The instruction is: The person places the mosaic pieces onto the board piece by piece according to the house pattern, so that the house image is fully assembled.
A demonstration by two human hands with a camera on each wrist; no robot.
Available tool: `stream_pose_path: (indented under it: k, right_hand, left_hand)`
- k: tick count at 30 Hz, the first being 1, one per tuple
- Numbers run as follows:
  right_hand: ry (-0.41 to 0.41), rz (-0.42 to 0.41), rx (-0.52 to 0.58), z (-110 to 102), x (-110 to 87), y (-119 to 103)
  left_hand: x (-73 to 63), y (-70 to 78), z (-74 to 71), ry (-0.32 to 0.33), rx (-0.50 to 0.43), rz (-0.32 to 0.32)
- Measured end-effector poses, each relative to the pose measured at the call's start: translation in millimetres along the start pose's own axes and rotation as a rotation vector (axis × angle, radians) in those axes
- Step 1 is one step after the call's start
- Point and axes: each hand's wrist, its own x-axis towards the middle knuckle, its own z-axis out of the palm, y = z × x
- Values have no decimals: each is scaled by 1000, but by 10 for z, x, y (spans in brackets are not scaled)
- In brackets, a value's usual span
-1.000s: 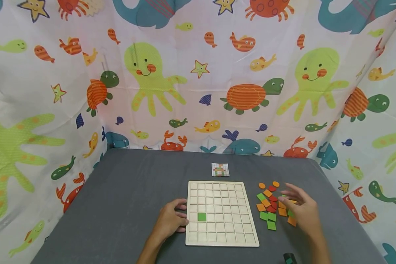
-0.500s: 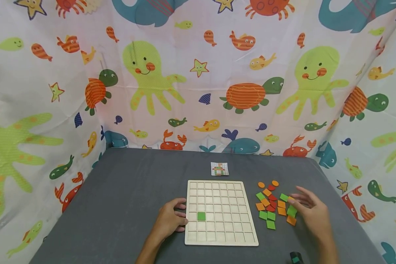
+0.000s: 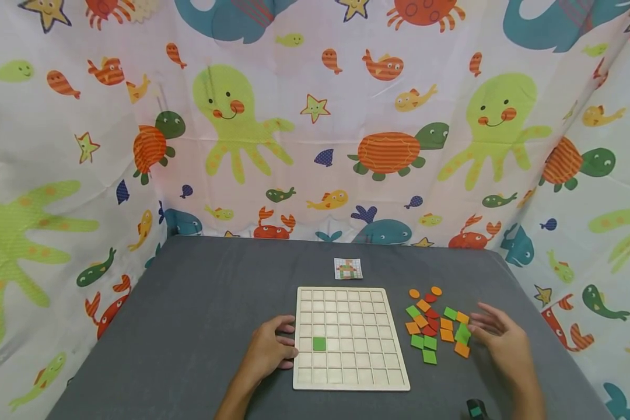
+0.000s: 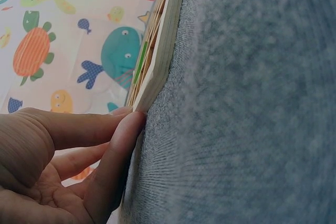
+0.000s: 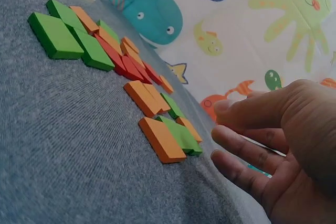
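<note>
A pale wooden grid board [image 3: 352,361] lies on the table with one green square tile [image 3: 319,343] in a cell toward its lower left. My left hand [image 3: 269,345] is at the board's left edge; in the left wrist view, thumb and a finger pinch the edge near a corner. To the right of the board lies a loose cluster of thin pieces: green squares [image 3: 429,356], orange squares [image 3: 462,350], red pieces [image 3: 429,330] and orange discs [image 3: 436,291]. My right hand [image 3: 504,338] hovers beside the cluster's right side, fingers loosely bent and holding nothing.
A small card [image 3: 348,269] with a coloured grid picture lies behind the board. The table [image 3: 215,291] has a dark grey cloth. A curtain [image 3: 315,146] with sea animals hangs behind and on both sides. A small black object [image 3: 476,409] appears at the front edge.
My right hand has drawn back to the right from over the pieces, uncovering green and orange tiles. My left hand stays at the board's edge. The head view has shifted slightly.
</note>
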Motion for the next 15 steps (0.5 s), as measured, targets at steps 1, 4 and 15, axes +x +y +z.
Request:
stream_pose_path:
  k: [1, 4, 15]
  right_hand:
    - [-11, 11, -7, 1, 5, 11]
    - [-44, 33, -34, 0, 33, 47]
    - [-89, 94, -109, 18, 76, 75]
  left_hand:
    - [-2, 0, 0, 0, 0, 0]
    - [-3, 0, 4, 1, -1, -1]
    - [-6, 2, 4, 3, -3, 3]
